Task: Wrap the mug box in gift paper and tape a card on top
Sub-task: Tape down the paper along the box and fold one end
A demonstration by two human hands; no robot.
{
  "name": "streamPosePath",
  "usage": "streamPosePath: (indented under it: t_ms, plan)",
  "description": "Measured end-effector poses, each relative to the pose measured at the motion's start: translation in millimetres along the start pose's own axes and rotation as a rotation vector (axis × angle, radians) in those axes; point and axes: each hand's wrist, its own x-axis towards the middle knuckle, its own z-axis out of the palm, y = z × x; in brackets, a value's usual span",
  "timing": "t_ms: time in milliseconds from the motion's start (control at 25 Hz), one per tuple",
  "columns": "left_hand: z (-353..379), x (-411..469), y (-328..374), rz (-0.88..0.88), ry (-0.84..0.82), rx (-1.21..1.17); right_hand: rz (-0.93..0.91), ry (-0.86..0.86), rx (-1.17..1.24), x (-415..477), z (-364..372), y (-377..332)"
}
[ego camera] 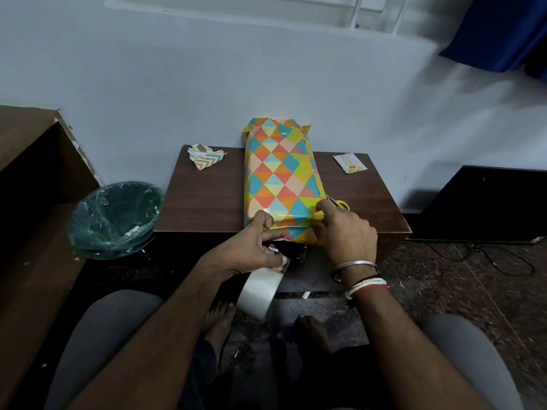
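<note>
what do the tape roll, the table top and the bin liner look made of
Wide clear tape roll: glossy transparent plastic film, by its sheen. Dark brown table top: probably wood-grain laminate, smooth with faint streaks. Green bin liner: thin translucent plastic, crinkled with shiny creases.
</note>
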Motion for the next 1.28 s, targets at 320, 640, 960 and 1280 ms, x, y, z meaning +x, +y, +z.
streamPosePath:
  t_ms: [320, 640, 960, 1280]
  plan:
    - [5, -20, 17, 0.096, -0.03, 0.002, -0.051, 0.021, 0.444, -10, -2, 13]
    - [10, -27, 34, 0.226, 0.065, 0.017, 0.148, -0.764, 1.282, -9, -24, -7]
    - [14, -26, 35, 0.232, 0.083, 0.123, -0.021, -0.678, 1.208, -3, -29, -6]
    - [19, -19, 44, 0.253, 0.043, 0.232, -0.192, -0.09, 0.882, -4, -37, -14]
